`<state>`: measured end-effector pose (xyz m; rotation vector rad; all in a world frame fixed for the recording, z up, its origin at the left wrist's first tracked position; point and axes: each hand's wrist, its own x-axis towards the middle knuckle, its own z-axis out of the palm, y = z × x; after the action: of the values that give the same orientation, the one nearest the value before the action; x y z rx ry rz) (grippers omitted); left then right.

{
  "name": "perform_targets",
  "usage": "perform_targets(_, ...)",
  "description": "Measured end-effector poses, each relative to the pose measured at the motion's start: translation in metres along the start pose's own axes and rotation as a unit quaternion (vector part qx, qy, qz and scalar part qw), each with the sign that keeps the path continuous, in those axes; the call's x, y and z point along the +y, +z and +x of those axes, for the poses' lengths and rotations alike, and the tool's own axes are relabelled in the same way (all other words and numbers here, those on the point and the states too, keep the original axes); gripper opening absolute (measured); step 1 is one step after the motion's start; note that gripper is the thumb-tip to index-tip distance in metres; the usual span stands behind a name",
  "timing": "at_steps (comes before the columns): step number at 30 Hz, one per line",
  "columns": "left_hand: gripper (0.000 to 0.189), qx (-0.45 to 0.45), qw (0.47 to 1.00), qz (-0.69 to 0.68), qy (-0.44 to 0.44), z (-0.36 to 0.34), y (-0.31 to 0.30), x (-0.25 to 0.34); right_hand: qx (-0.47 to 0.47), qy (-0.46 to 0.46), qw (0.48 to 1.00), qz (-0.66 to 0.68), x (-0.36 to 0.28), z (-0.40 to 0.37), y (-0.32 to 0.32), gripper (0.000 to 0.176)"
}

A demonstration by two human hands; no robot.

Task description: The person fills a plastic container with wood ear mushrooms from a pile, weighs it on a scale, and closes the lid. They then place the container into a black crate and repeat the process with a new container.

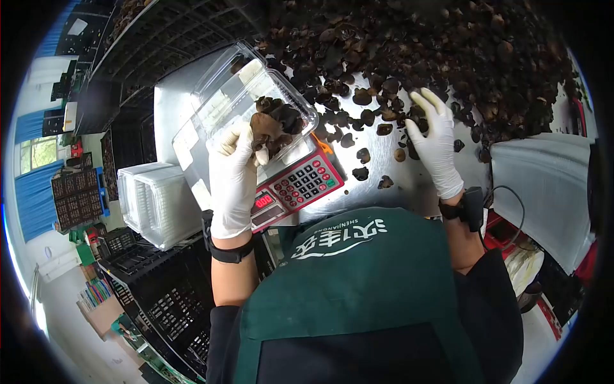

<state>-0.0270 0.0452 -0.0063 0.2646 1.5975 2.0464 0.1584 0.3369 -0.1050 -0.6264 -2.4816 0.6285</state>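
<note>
My left hand, in a white glove, is closed on a brown wood ear mushroom. It is over a clear plastic tray that has a few dark mushroom pieces inside. Beneath the tray is a red-framed digital scale, its keypad and red zero display showing. My right hand, also gloved, has its fingers apart above the metal table, beside scattered wood ear mushrooms. No piece is visibly held in it.
A large pile of wood ear mushrooms covers the table's far side. Stacked clear trays stand at left, near black crates. A translucent plastic bin is at right. An orange-handled object lies by the scale.
</note>
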Motion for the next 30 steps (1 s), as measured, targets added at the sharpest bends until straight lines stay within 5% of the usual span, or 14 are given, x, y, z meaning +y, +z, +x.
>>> perform_targets(4, 0.019, 0.037, 0.993, 0.112, 0.027, -0.007, 0.002, 0.011, -0.001, 0.041, 0.998, -0.053, 0.035, -0.021, -0.009, 0.057)
perform_targets(7, 0.012, 0.125, 0.917, 0.357, 0.127, -0.011, 0.000, 0.021, -0.044, 0.038, 0.996, -0.074, 0.041, -0.036, -0.015, 0.066)
perform_targets(9, 0.020, 0.156, 0.866, 0.441, 0.175, -0.009, -0.009, 0.014, -0.033, -0.007, 0.995, -0.097, 0.035, -0.041, -0.009, 0.058)
perform_targets(11, 0.027, 0.130, 0.754, 0.615, 0.191, -0.011, -0.016, 0.010, -0.022, 0.011, 1.000, -0.003, 0.045, -0.042, 0.008, 0.041)
perform_targets(12, 0.033, 0.099, 0.763, 0.618, 0.164, -0.011, -0.019, 0.005, -0.001, -0.006, 1.000, 0.018, 0.048, -0.037, 0.013, 0.024)
perform_targets(15, 0.034, 0.043, 0.709, 0.679, 0.183, -0.018, -0.013, -0.001, 0.041, -0.015, 0.996, 0.078, 0.050, -0.016, 0.022, 0.017)
perform_targets(17, 0.034, 0.060, 0.718, 0.675, 0.157, -0.023, -0.010, 0.001, 0.075, -0.044, 0.993, 0.084, 0.053, 0.010, 0.025, 0.018)
perform_targets(22, 0.034, 0.080, 0.731, 0.659, 0.158, -0.026, -0.005, 0.002, 0.005, -0.055, 0.991, -0.123, 0.051, 0.073, 0.035, 0.069)
perform_targets(25, 0.034, 0.089, 0.734, 0.652, 0.169, -0.025, -0.004, 0.000, -0.058, -0.044, 0.989, -0.132, 0.044, 0.088, 0.052, 0.064)
perform_targets(30, 0.036, 0.104, 0.759, 0.622, 0.162, -0.029, 0.002, 0.004, -0.031, -0.031, 0.999, -0.031, 0.066, 0.093, 0.064, 0.027)
